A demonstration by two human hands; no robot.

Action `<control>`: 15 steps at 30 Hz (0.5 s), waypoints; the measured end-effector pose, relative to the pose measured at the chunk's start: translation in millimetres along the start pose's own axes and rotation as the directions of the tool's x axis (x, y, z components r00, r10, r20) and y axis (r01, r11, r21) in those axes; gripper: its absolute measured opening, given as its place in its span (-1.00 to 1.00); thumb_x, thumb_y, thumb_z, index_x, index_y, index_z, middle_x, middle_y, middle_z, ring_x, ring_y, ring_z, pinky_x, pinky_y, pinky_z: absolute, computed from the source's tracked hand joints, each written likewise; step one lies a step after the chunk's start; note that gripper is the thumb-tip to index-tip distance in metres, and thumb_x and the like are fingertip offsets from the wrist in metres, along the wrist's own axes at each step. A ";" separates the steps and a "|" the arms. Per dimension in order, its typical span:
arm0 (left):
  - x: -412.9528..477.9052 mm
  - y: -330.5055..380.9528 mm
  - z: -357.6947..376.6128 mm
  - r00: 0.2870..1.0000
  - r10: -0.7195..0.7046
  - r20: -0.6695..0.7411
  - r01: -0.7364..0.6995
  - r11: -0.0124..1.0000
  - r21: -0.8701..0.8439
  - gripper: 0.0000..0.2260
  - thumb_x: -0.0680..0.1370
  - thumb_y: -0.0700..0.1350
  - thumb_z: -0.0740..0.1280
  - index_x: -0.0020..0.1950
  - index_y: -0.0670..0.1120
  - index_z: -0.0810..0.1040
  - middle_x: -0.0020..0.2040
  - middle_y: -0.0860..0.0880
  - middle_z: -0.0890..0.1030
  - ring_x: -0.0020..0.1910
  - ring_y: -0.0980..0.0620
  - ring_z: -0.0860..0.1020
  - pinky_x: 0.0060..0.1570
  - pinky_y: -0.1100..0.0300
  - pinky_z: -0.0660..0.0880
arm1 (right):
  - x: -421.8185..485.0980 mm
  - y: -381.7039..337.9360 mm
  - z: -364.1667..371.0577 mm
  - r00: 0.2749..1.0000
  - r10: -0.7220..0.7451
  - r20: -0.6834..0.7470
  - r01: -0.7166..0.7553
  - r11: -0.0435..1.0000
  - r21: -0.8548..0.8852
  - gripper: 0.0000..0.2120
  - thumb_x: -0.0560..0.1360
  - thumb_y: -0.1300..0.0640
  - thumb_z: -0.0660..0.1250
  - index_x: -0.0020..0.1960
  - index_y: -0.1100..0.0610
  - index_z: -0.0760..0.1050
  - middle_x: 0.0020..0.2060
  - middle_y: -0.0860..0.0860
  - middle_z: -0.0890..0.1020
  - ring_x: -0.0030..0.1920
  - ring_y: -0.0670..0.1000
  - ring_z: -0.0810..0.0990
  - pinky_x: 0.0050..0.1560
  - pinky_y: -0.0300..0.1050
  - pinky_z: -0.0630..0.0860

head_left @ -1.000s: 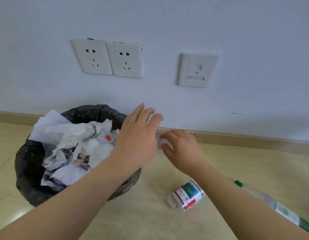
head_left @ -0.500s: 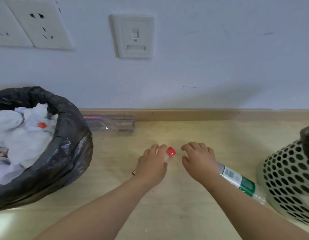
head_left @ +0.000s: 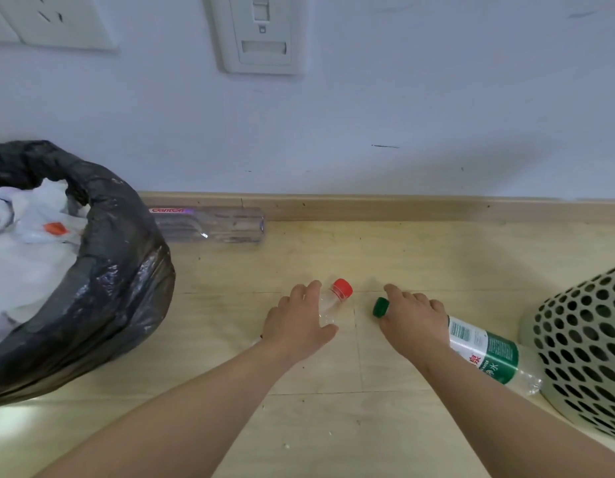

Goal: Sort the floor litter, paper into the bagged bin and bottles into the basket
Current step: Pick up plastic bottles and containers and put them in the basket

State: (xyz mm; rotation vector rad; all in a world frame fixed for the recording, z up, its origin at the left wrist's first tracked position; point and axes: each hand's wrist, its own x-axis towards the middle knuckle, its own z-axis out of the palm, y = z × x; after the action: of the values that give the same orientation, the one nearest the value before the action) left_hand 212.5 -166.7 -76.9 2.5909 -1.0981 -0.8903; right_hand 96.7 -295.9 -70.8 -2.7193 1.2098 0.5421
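Wooden floor point(head_left: 333, 426), left hand point(head_left: 295, 326) curled round red-capped bottle point(head_left: 333, 301), right hand point(head_left: 413, 322) curled round green-capped bottle point(head_left: 481, 350) beside basket point(head_left: 581, 339).

Your left hand point(head_left: 297, 326) is gripping the red-capped bottle point(head_left: 335, 298); your right hand point(head_left: 414, 320) is gripping the green-capped bottle point(head_left: 485, 353).

Glossy, crinkled plastic bin liner point(head_left: 119, 270); clear smooth plastic bottle point(head_left: 328, 307); floor point(head_left: 368, 253) perhaps matt wood laminate.
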 end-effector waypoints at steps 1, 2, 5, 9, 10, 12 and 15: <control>0.7 -0.4 -0.1 1.000 -0.001 -0.001 0.001 1.000 0.002 -0.38 0.49 0.12 0.28 0.46 0.00 0.10 0.35 -0.04 0.32 0.26 -0.11 0.37 0.16 0.05 0.37 | 0.9 -1.3 0.4 1.000 -0.010 0.003 0.010 1.000 -0.009 -0.57 0.52 0.16 0.11 0.38 0.04 0.26 0.23 -0.01 0.52 0.25 0.07 0.43 0.21 -0.06 0.27; 1.8 -1.2 0.1 1.000 -0.003 0.005 0.003 1.000 0.002 -0.38 0.49 0.12 0.29 0.46 0.00 0.11 0.33 -0.04 0.34 0.26 -0.11 0.37 0.15 0.05 0.37 | 1.2 -2.7 1.3 1.000 -0.022 0.016 0.022 1.000 -0.021 -0.58 0.52 0.17 0.12 0.37 0.03 0.26 0.22 -0.02 0.53 0.25 0.07 0.43 0.21 -0.06 0.27; 4.7 -3.0 -1.2 1.000 -0.006 0.009 0.006 1.000 -0.008 -0.40 0.46 0.13 0.31 0.42 0.02 0.16 0.27 -0.03 0.40 0.23 -0.10 0.38 0.12 0.06 0.38 | 1.3 -5.9 4.7 0.997 -0.062 0.046 0.064 0.997 -0.050 -0.58 0.50 0.19 0.14 0.35 0.01 0.29 0.18 -0.02 0.54 0.22 0.07 0.43 0.20 -0.06 0.27; 8.7 -8.9 -1.6 1.000 -0.006 0.001 0.006 0.998 -0.066 -0.42 0.44 0.14 0.33 0.38 0.02 0.20 0.22 -0.03 0.43 0.20 -0.07 0.40 0.09 0.08 0.41 | 4.8 -15.1 3.8 0.994 -0.099 0.051 0.100 0.994 -0.032 -0.65 0.51 0.18 0.15 0.28 0.02 0.36 0.11 -0.01 0.56 0.17 0.08 0.45 0.16 -0.07 0.29; 9.3 -10.4 -2.5 1.000 -0.013 -0.001 0.013 0.996 -0.093 -0.41 0.44 0.13 0.34 0.38 0.02 0.21 0.22 -0.03 0.43 0.20 -0.07 0.40 0.09 0.08 0.41 | 6.1 -19.0 1.7 0.993 -0.108 0.045 0.109 0.994 -0.006 -0.67 0.51 0.16 0.16 0.27 0.02 0.37 0.11 -0.01 0.56 0.17 0.08 0.45 0.15 -0.07 0.29; 12.4 -14.4 -3.6 0.999 -0.033 0.000 0.033 0.988 -0.149 -0.39 0.42 0.12 0.36 0.38 0.02 0.21 0.23 -0.03 0.42 0.21 -0.07 0.40 0.09 0.08 0.41 | 9.7 -28.5 -1.7 0.991 -0.128 0.022 0.127 0.991 0.043 -0.69 0.53 0.09 0.17 0.27 0.02 0.38 0.10 0.00 0.57 0.17 0.09 0.45 0.15 -0.06 0.29; 17.1 -21.2 -5.7 0.998 -0.068 -0.002 0.066 0.972 -0.225 -0.35 0.39 0.11 0.40 0.39 0.01 0.22 0.23 -0.06 0.42 0.20 -0.07 0.42 0.09 0.10 0.42 | 14.3 -47.1 -3.4 0.988 -0.154 -0.017 0.155 0.980 0.126 -0.67 0.52 0.01 0.20 0.27 0.02 0.39 0.08 0.00 0.57 0.15 0.09 0.47 0.12 -0.06 0.31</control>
State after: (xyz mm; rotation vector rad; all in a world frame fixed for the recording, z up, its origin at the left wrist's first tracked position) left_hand 237.7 -164.0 -88.4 2.4549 -0.8570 -0.9559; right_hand 141.2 -275.0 -74.7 -2.6789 0.9869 0.4213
